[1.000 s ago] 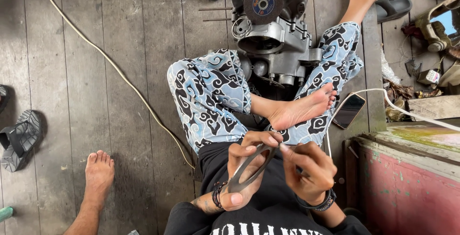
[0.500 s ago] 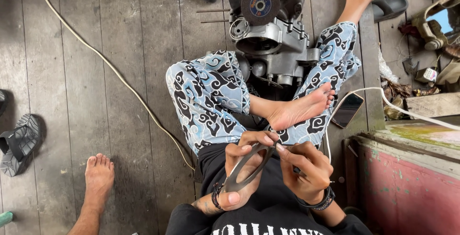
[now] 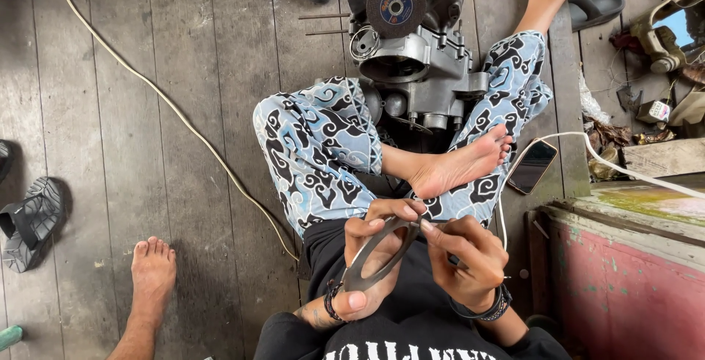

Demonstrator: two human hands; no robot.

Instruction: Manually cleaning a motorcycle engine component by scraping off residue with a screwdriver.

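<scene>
1. The grey ring-shaped gasket lies across the left hand, thumb at 6 o'clock, fingers curled over its 12 o'clock end.
2. The right hand sits at 3 o'clock, fingertips pinching the gasket's upper edge.
3. The engine stands at 12 o'clock, well apart.

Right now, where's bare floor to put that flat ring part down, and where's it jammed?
Free: the wooden floor left of the white cord, between it and the black sandal; also the planks between cord and patterned trousers. Crowded: around the engine case and the right side near the phone and pink box. Left hand and right hand hold the flat ring part.
</scene>
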